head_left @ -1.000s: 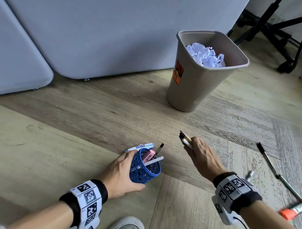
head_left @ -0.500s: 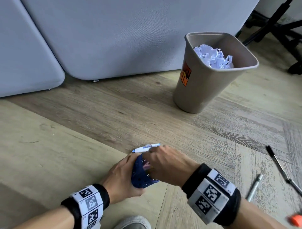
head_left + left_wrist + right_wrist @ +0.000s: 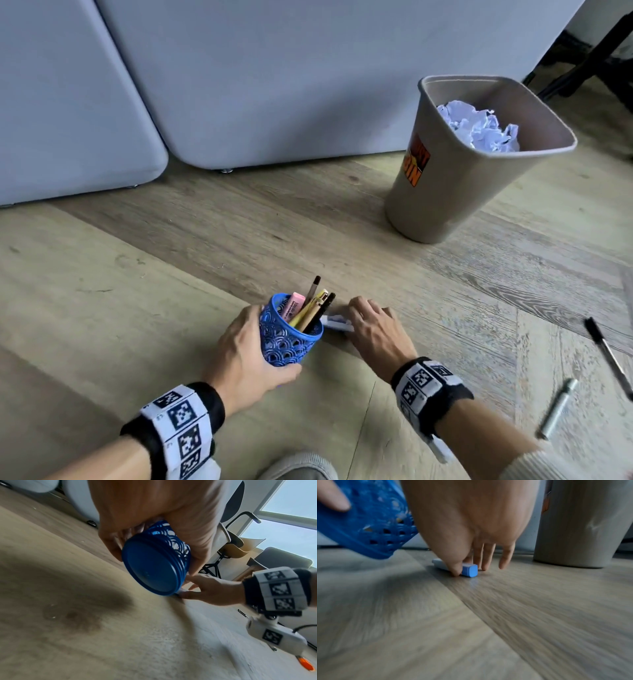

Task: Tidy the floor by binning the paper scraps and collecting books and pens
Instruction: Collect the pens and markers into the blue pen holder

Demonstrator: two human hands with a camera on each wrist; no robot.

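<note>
My left hand (image 3: 251, 346) grips a blue lattice pen cup (image 3: 289, 342), tilted with its base (image 3: 150, 566) off the floor. Several pens and a pink highlighter (image 3: 310, 306) stick out of the cup. Just to its right, my right hand (image 3: 356, 320) reaches down to the wooden floor. Its thumb and fingers pinch a white marker with a blue cap (image 3: 470, 570) that lies flat there. A beige waste bin (image 3: 455, 198) holding crumpled white paper (image 3: 479, 126) stands at the back right.
A black pen (image 3: 606, 354) and a silver pen (image 3: 556, 409) lie on the floor to the right. A pale grey sofa base (image 3: 274, 85) runs along the back. Black chair legs (image 3: 596, 61) stand behind the bin.
My right hand carried a few pens to the cup, left them in it, then dropped to the marker on the floor beside it. The cup now stands more upright.
</note>
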